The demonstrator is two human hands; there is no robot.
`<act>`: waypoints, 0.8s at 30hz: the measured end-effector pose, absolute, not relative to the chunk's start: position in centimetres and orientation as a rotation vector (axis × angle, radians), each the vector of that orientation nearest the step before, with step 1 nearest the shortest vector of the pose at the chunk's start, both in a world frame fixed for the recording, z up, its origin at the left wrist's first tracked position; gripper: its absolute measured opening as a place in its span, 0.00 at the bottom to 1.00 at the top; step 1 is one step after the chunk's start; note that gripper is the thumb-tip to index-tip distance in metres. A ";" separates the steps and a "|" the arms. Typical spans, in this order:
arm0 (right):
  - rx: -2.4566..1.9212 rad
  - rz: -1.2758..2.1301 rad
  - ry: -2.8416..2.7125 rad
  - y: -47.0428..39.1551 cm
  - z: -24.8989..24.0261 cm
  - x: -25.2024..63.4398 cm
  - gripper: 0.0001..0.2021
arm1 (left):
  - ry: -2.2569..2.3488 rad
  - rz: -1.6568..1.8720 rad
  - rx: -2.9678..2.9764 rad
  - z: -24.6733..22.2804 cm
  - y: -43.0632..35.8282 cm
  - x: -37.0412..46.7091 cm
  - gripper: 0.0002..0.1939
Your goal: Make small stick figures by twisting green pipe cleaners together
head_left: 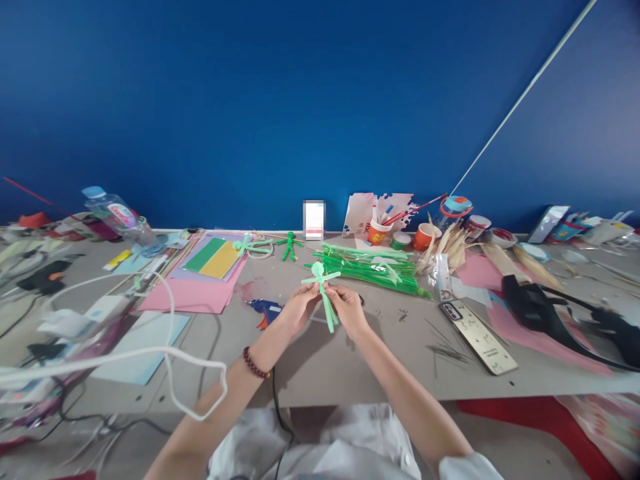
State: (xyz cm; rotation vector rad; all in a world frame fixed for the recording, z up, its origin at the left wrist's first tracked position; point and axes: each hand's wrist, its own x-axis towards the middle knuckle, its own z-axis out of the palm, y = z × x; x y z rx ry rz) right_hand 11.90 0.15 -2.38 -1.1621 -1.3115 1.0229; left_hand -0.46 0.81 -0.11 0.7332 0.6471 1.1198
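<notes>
We have left hand [300,310] and right hand [349,310] both pinching the light-green figure [327,308] mid-body, likely adjusting its limbs, next move probably calling for steady grip, long axis running legs toward us, head away, before the left end of the green stem bundle [373,272].

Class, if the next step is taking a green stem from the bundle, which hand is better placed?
Probably the right hand: the bundle of green stems lies nearer it, ahead and rightward. The left hand, farther away, could hold the green figure alone.
</notes>
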 end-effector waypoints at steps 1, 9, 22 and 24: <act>-1.164 0.943 -1.338 0.0 -2.3 11.9 0.16 | 0.658 1.132 0.737 -0.1 0.8 -0.4 0.12; -1.124 0.008 -1.694 -1.1 -2.0 12.6 0.12 | 0.819 1.450 0.929 -0.2 0.4 0.2 0.13; -1.125 1.221 -1.140 0.3 -2.0 11.8 0.19 | 0.618 1.159 0.700 -0.8 0.7 -0.1 0.11; -1.080 1.411 -1.029 0.4 -2.2 11.8 0.20 | 0.587 1.123 0.677 -0.8 0.7 -0.2 0.10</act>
